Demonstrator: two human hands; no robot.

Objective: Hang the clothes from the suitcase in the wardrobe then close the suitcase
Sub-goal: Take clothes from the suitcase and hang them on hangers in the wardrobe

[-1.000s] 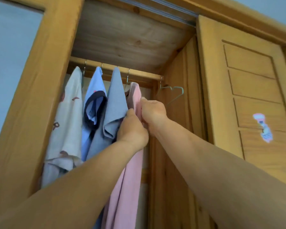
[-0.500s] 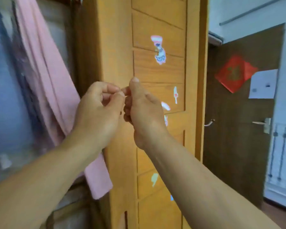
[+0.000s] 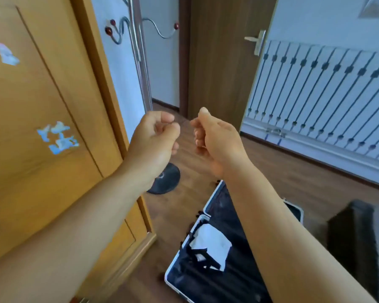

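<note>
Both hands are raised at chest level before the camera, close together but apart. Left hand (image 3: 155, 136): fingers curled into a loose fist, thumb against the forefinger, nothing visibly held. Right hand (image 3: 214, 136): fingers likewise curled in, thumb upright; whether a fine thread or hair runs between the two hands cannot be told.

Left of frame: wardrobe door (image 3: 42, 127), wood, bearing worn stickers; the hanging space is out of view. Centre, beyond the hands: coat stand (image 3: 140, 51) with its round base on the floor, then a dark room door (image 3: 223, 57). Lower centre to right: the suitcase (image 3: 206, 254) lies open on the wooden floor (image 3: 293, 171), beneath the right forearm, dark lining exposed. One white garment (image 3: 210, 243) lies in the nearer half, crumpled, partly under dark straps.

Handling assessment: the garment appears light, soft and limp; it should be freed from the straps first, then lifted by the shoulders or collar so that it hangs open for a hanger. The suitcase shell appears rigid; its far half is best taken at the free edge for closing.

Change from one second earlier: the hands were then at a pink garment on the wardrobe rail; the view has since swung right and down to the suitcase.
</note>
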